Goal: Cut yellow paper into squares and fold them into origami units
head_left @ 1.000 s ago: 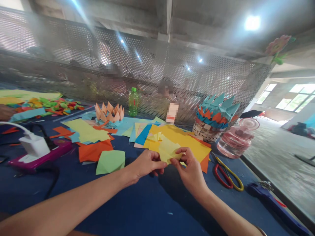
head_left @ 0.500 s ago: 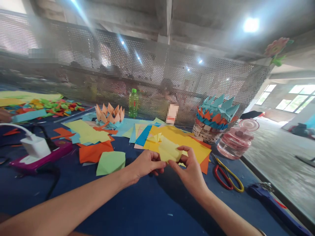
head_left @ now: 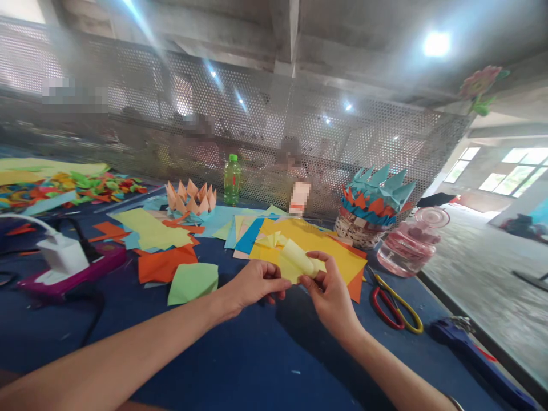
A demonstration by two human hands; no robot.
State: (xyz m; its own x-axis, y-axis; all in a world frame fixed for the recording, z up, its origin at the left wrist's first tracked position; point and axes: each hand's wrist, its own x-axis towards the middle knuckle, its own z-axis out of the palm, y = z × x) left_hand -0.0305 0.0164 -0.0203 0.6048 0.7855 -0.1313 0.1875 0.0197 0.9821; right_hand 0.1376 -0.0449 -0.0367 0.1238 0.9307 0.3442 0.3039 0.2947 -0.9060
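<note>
A small pale yellow sheet of paper (head_left: 295,262) is held in the air between my two hands, its right side curled over. My left hand (head_left: 261,282) pinches its lower left corner between thumb and fingers. With thumb and fingers closed, my right hand (head_left: 326,285) grips the curled right part. Just behind lie larger golden yellow sheets (head_left: 338,248) and a small folded pale yellow piece (head_left: 274,240). To the left of my left hand rest a light green square (head_left: 192,283) and orange paper (head_left: 166,264) on the dark blue table (head_left: 240,365).
Scissors (head_left: 396,305) with red and yellow handles and a blue-handled tool (head_left: 479,359) lie at right, near a pink bottle (head_left: 406,245). Folded-paper crowns stand behind: a peach one (head_left: 191,200) and a blue-orange one (head_left: 377,197). A purple power strip (head_left: 103,265) sits left; a perforated screen (head_left: 257,131) stands behind.
The pale yellow paper, flatter before, now has its right side rolled over toward the left. My right hand has shifted slightly with it; my left hand stays almost in place.
</note>
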